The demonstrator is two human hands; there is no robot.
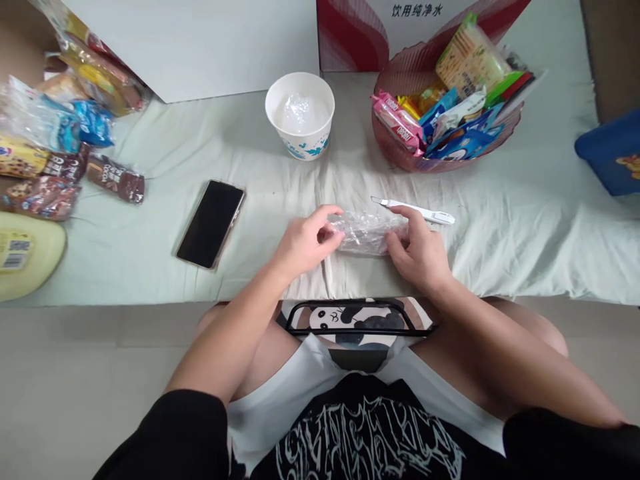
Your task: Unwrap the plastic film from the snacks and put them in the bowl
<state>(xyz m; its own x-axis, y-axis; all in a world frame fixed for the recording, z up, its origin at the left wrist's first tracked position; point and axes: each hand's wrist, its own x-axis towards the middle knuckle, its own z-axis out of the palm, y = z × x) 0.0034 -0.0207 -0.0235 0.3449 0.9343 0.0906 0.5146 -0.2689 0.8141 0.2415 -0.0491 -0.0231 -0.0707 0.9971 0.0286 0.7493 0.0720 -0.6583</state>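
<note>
A crumpled clear plastic wrapper (364, 232) lies on the pale green cloth between my two hands. My left hand (309, 241) holds its left end between curled thumb and fingers. The other end is gripped by my right hand (423, 252), whose index finger stretches over toward a white utility knife (429, 212). That knife lies just behind the wrapper, its blade showing at the left tip. Whether anything is inside the wrapper, I cannot tell.
Behind stands a paper cup (306, 145) with clear plastic inside. A pink bowl (387, 148) of packaged snacks is at back right. A phone (211, 225) lies left, near several wrapped snacks (116, 179). White boxes (215, 47) stand behind; a blue container (611, 155) is far right.
</note>
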